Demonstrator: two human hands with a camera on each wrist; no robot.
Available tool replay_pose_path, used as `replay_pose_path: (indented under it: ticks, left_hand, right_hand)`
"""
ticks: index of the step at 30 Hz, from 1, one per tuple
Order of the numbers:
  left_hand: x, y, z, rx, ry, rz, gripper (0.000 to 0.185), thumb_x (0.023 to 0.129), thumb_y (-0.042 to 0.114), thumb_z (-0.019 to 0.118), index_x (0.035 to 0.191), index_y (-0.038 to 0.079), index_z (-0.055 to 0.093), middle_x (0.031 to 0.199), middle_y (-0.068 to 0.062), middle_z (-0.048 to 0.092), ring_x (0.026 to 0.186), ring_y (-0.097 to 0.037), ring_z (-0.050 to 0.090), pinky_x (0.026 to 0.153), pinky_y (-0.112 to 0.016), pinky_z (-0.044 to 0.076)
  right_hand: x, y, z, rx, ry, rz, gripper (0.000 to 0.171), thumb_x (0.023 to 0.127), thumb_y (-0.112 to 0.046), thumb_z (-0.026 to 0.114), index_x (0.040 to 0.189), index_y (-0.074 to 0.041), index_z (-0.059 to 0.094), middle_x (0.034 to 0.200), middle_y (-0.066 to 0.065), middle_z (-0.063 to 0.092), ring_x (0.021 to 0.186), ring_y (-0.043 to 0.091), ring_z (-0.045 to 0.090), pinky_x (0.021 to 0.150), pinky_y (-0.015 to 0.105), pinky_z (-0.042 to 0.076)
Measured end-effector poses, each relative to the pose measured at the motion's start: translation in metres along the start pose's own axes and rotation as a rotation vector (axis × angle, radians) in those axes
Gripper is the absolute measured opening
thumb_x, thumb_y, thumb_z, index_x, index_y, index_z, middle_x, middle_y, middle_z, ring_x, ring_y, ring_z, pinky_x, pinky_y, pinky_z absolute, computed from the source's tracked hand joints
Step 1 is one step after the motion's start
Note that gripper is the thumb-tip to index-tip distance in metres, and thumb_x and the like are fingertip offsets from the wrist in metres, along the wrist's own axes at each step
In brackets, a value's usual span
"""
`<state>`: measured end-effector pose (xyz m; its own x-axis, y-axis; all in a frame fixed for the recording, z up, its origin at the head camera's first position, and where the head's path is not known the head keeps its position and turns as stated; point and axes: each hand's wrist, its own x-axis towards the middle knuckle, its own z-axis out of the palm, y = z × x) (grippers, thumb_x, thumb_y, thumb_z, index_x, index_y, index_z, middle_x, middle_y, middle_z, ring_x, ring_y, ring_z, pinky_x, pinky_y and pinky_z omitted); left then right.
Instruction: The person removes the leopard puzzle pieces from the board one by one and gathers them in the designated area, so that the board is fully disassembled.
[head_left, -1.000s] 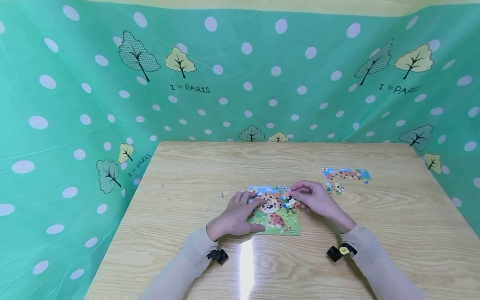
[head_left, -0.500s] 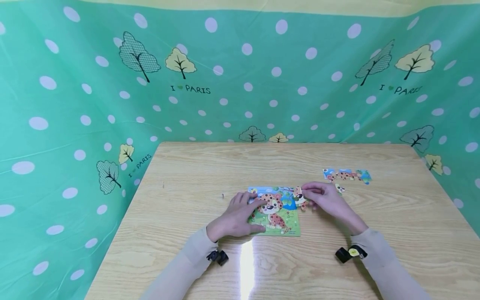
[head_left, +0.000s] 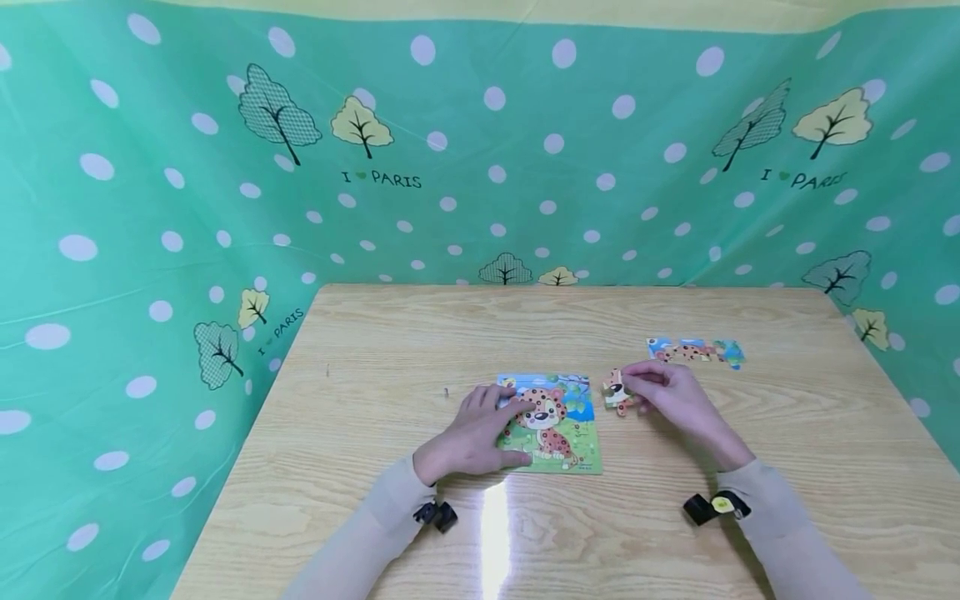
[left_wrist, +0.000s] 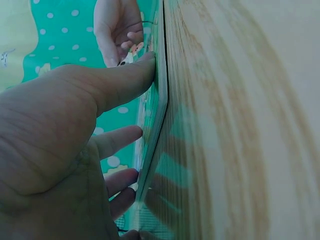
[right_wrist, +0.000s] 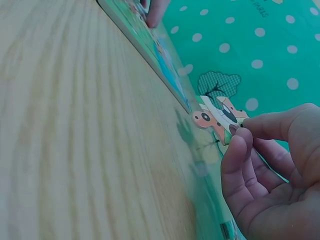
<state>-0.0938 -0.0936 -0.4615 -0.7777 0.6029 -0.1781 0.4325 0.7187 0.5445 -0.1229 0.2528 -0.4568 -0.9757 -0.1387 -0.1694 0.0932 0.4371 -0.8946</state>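
Observation:
A flat jigsaw puzzle (head_left: pixel 585 454) with a spotted leopard cub on green and blue lies on the wooden table. My left hand (head_left: pixel 476 433) rests on its left part, fingers spread and thumb along the lower edge. In the left wrist view the thumb (left_wrist: pixel 125 82) lies over the board's edge. To the right of the puzzle, my right hand (head_left: pixel 678 404) pinches a puzzle piece (head_left: pixel 617 390) between thumb and fingertips. Up close in the right wrist view, that puzzle piece (right_wrist: pixel 216 119) is orange, white and green with a black patch, held tilted above the table.
A strip of joined puzzle pieces (head_left: pixel 693 350) lies behind my right hand, toward the far right of the table (head_left: pixel 405 333). A tiny dark speck (head_left: pixel 446 392) sits left of the puzzle. A green dotted cloth (head_left: pixel 525 200) hangs behind and beside the table.
My right hand has drawn the puzzle piece rightward, from over the puzzle's right side to beside it. It now covers the loose piece near the strip. My left hand stays put.

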Motion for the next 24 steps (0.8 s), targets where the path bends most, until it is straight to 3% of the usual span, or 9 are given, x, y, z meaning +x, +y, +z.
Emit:
replay_pose_path:
  ticks: [7, 17, 24]
  left_hand:
    - [-0.001, 0.000, 0.001, 0.008, 0.015, 0.001, 0.078, 0.095, 0.048, 0.078, 0.162, 0.026, 0.045, 0.170, -0.013, 0.031, 0.154, -0.036, 0.028, 0.128, -0.059, 0.025]
    - [0.000, -0.001, 0.000, 0.005, 0.008, -0.004, 0.079, 0.095, 0.050, 0.077, 0.163, 0.027, 0.044, 0.171, -0.012, 0.030, 0.154, -0.035, 0.027, 0.129, -0.059, 0.024]
    - [-0.001, 0.000, 0.000, 0.002, 0.006, 0.000, 0.079, 0.095, 0.049, 0.077, 0.163, 0.027, 0.044, 0.171, -0.012, 0.030, 0.155, -0.036, 0.027, 0.129, -0.060, 0.023]
  right_hand:
    - [0.000, 0.004, -0.010, -0.014, 0.036, 0.017, 0.039, 0.106, -0.023, 0.068, 0.133, 0.005, 0.067, 0.106, 0.005, 0.076, 0.081, 0.009, 0.070, 0.073, 0.027, 0.062]
    - [-0.003, 0.009, -0.022, 0.046, 0.064, 0.021, 0.039, 0.103, -0.019, 0.072, 0.131, 0.007, 0.068, 0.110, 0.000, 0.079, 0.087, 0.002, 0.071, 0.077, 0.024, 0.063]
    - [-0.005, 0.013, -0.030, 0.016, 0.085, 0.023, 0.043, 0.102, -0.026, 0.074, 0.132, 0.006, 0.067, 0.104, -0.020, 0.072, 0.088, 0.001, 0.071, 0.079, 0.023, 0.063]
